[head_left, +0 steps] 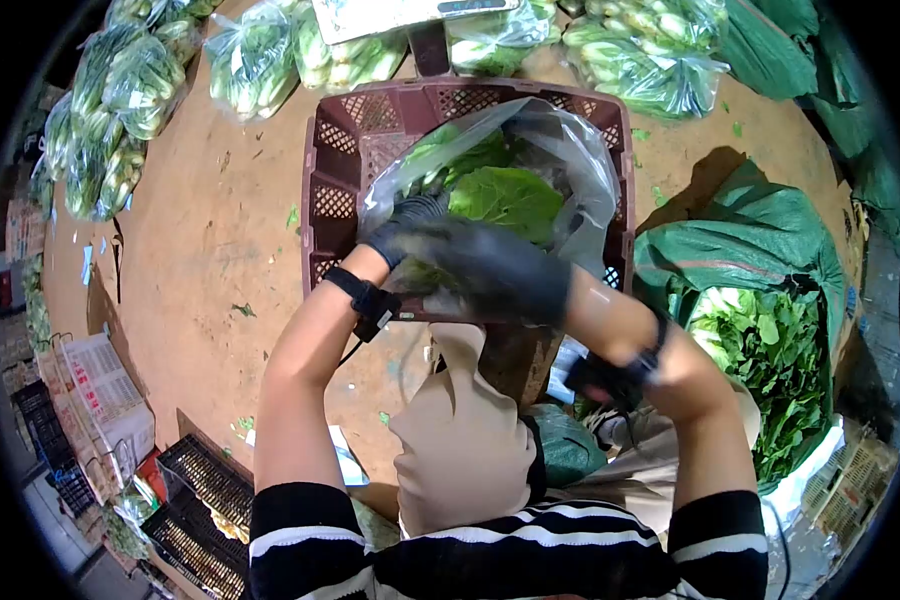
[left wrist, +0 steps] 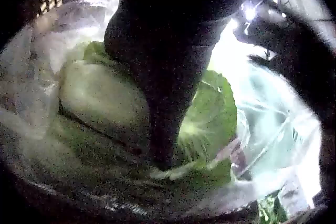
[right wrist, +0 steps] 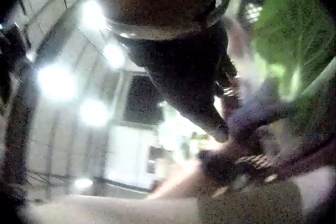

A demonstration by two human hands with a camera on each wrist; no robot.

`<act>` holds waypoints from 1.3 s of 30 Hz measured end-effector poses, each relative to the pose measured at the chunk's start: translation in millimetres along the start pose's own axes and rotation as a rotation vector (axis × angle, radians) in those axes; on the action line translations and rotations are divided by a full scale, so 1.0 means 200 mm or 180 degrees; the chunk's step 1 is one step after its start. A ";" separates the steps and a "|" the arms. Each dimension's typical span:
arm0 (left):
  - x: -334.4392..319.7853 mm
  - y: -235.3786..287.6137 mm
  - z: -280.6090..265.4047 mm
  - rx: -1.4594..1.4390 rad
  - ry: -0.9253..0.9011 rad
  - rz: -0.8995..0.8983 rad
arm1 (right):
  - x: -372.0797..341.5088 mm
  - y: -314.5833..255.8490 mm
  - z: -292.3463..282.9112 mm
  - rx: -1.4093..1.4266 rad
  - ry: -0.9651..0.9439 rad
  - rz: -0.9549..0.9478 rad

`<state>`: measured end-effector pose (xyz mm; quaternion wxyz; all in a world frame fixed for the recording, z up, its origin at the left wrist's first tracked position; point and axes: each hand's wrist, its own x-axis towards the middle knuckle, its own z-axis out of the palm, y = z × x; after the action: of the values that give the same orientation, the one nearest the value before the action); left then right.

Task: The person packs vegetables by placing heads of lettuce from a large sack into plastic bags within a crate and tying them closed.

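Note:
Both hands wear dark gloves over a clear plastic bag (head_left: 588, 160) with leafy greens (head_left: 505, 203), which sits inside a maroon crate (head_left: 322, 210). My left hand (head_left: 413, 222) is at the bag's near left part; in the left wrist view this hand (left wrist: 163, 71) reaches down among the leaves (left wrist: 207, 121) and pale stems, fingertips hidden. Blurred by motion, my right hand (head_left: 485, 262) crosses over the left one near the crate's near side. The right wrist view has the right hand (right wrist: 184, 77) close to a big green leaf (right wrist: 294, 35); its finger grip is unclear.
Bagged greens (head_left: 145, 85) line the back and left of the brown table (head_left: 210, 220). A scale (head_left: 370, 15) stands behind the crate. An open green sack (head_left: 760, 235) of loose leaves is at the right. Black crates (head_left: 195, 500) lie at lower left.

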<state>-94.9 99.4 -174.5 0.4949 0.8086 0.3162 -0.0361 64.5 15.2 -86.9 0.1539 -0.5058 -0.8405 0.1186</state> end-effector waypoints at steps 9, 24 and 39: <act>-0.63 0.50 -0.35 0.3428 0.0622 -0.0325 | -0.02 0.27 0.28 -0.0239 -0.0780 0.0033; -0.14 0.52 0.02 0.1901 -0.0034 0.0484 | -0.06 0.52 -0.48 0.1425 -0.1002 0.0651; -0.23 1.98 0.06 -0.0269 -0.1176 0.0923 | -3.12 -0.28 -0.66 0.3897 0.3637 0.4628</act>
<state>88.3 -55.7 145.4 0.5778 0.8038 0.1021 -0.0987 344.7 -557.9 -32.2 0.6366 -0.6973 0.0518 0.3253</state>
